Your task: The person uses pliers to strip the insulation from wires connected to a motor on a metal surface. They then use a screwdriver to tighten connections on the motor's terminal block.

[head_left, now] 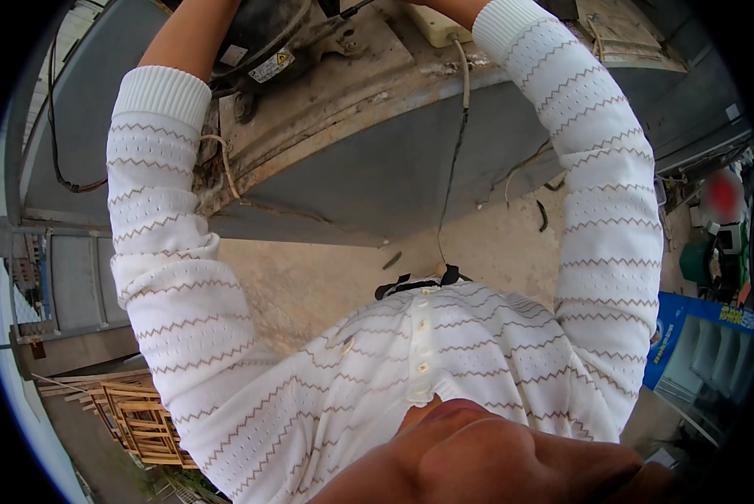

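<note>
Both of my arms, in white knit sleeves with brown zigzag lines, reach up past the top edge, and neither hand shows. My left forearm (184, 38) passes just left of a black rounded metal housing, which looks like a compressor (264, 42), with a white label and a yellow warning mark. A bracketed foot of it rests on the worn, dirty worktop (327, 113). Beside my right forearm (457, 10) lies a cream power strip (434, 27). What my hands hold or touch is hidden beyond the frame.
A pale cord (465, 76) hangs from the strip over the worktop's front. Another cord (226, 164) dangles at the left corner. Wooden crates (142, 416) stand behind on the left. A blue display cabinet (704, 353) stands at the right.
</note>
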### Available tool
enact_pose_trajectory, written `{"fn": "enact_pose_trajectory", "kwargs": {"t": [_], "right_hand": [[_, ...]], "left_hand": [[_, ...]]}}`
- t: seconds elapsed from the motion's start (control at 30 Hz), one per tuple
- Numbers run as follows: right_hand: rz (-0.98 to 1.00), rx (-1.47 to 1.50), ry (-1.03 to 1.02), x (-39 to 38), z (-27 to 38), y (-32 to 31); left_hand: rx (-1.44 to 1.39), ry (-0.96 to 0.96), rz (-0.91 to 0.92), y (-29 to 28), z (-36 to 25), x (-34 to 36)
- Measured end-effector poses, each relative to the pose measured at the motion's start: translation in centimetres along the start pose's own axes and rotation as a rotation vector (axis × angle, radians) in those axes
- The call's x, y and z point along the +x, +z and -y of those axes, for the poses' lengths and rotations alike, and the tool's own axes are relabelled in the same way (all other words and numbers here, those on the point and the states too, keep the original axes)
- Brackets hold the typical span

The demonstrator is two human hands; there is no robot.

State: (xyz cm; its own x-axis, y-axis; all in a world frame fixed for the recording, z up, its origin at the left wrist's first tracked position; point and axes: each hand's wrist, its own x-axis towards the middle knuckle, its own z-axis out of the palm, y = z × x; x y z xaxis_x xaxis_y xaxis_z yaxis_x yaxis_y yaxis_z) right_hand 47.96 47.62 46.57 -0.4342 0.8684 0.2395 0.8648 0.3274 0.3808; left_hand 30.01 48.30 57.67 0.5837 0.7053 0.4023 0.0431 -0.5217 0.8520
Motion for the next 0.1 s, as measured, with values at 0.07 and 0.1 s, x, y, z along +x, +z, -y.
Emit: {"fn": "enact_pose_trajectory", "kwargs": {"t": [0.07, 0.1], "right_hand": [[-0.097, -0.015, -0.009, 2.6, -4.5, 6.6], [-0.100, -0.006, -0.031, 3.6, -3.8, 7.1]], "left_hand": [[-0.026, 0.039, 0.095, 1.6, -0.5, 2.4], [-0.018, 0.018, 0.059, 0.9, 0.1, 1.9]]}}
